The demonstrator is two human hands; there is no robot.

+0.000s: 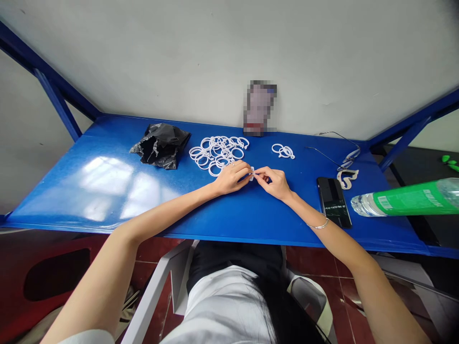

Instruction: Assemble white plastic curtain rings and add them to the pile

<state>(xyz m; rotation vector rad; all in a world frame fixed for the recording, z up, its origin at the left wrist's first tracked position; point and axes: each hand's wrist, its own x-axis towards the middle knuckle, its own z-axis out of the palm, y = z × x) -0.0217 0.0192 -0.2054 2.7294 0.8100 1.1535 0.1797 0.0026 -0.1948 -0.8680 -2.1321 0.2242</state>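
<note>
My left hand [234, 177] and my right hand [272, 182] meet over the middle of the blue table. Between their fingertips is a small white plastic piece [252, 173], mostly covered by the fingers. Both hands are closed in a pinch on it. Just beyond my left hand lies a pile of white plastic rings [216, 152] with small eyelets, tangled together. Farther back, to the right of my hands, a few more white rings [283, 151] form a smaller group.
A crumpled black plastic bag [165, 143] lies left of the pile. Against the wall leans a blurred-out phone-like object [260, 107]. To the right are glasses [349, 157], a white curved piece [347, 179], a black phone [333, 201] and a green-labelled bottle [412, 198] on the blue table [201, 215].
</note>
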